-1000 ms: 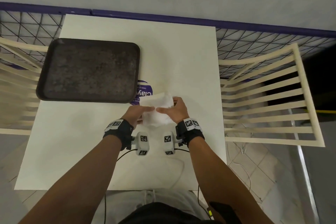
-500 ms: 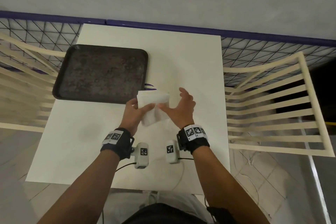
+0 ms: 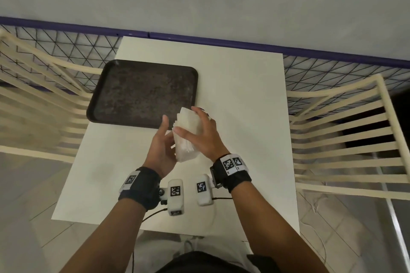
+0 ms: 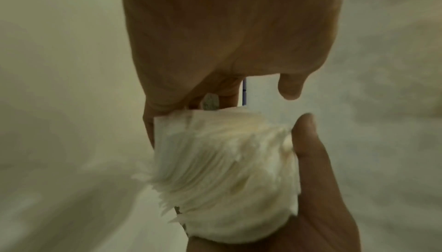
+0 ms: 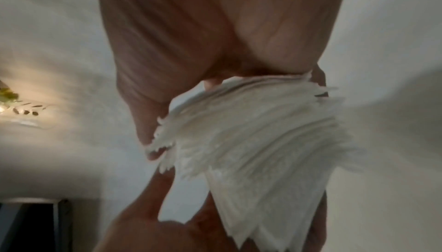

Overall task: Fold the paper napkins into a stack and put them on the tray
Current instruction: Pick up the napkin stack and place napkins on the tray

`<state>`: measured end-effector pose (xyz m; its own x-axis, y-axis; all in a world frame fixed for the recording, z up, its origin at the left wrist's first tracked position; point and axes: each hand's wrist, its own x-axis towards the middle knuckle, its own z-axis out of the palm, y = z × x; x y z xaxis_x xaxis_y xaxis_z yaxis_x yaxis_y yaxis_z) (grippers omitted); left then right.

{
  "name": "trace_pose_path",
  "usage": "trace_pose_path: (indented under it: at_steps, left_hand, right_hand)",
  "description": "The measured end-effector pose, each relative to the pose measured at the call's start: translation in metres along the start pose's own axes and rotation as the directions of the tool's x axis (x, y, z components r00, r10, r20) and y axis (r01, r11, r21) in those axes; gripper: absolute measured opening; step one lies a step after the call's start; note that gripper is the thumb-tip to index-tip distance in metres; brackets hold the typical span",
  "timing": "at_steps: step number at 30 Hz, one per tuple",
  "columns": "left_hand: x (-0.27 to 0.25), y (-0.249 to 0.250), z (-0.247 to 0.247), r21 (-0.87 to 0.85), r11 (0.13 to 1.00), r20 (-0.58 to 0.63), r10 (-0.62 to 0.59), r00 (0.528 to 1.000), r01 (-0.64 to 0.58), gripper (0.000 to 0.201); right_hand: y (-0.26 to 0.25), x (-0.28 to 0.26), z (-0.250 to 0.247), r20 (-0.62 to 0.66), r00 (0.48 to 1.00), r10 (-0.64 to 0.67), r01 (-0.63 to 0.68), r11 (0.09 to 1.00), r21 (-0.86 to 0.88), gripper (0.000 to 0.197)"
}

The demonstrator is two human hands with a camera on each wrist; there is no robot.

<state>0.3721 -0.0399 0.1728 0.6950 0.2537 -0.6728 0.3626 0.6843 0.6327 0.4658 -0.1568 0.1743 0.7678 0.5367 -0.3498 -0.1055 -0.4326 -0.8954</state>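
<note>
A thick stack of white paper napkins (image 3: 188,126) is held upright in the air, just off the front right corner of the dark brown tray (image 3: 142,93). My right hand (image 3: 190,122) grips it, thumb on the left face and fingers over the top and right side. My left hand (image 3: 165,142) lies against the stack's left and lower edge with the thumb pointing up and apart from it. In the left wrist view the napkin stack (image 4: 227,161) shows fanned sheet edges. In the right wrist view the napkin stack (image 5: 258,133) hangs from the right hand, with ragged corners. Nothing lies on the tray.
The white table (image 3: 239,99) stands against a purple rail (image 3: 221,44) with black wire mesh. Cream slatted chairs stand at the left (image 3: 44,99) and the right (image 3: 337,131). Cables run from the wrist cameras over the table's front edge.
The stack went from lying flat on the table under both hands to being lifted and turned on edge. The right hand now wraps it, and the left thumb has come off.
</note>
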Motion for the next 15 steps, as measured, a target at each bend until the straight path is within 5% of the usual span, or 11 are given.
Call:
trace_pose_path:
  at_steps: [7,15]
  left_hand:
    - [-0.014,0.026,-0.045,0.047,0.999,0.113,-0.003,0.994,-0.002,0.048]
    - [-0.028,0.062,-0.117,0.045,0.996,0.223,0.059,0.973,-0.071,0.051]
  right_hand:
    - [-0.014,-0.002,0.044,0.018,0.995,0.094,-0.093,0.906,0.413,0.077]
    - [-0.039,0.010,0.121,0.036,0.994,0.100,-0.105,0.859,0.501,0.088]
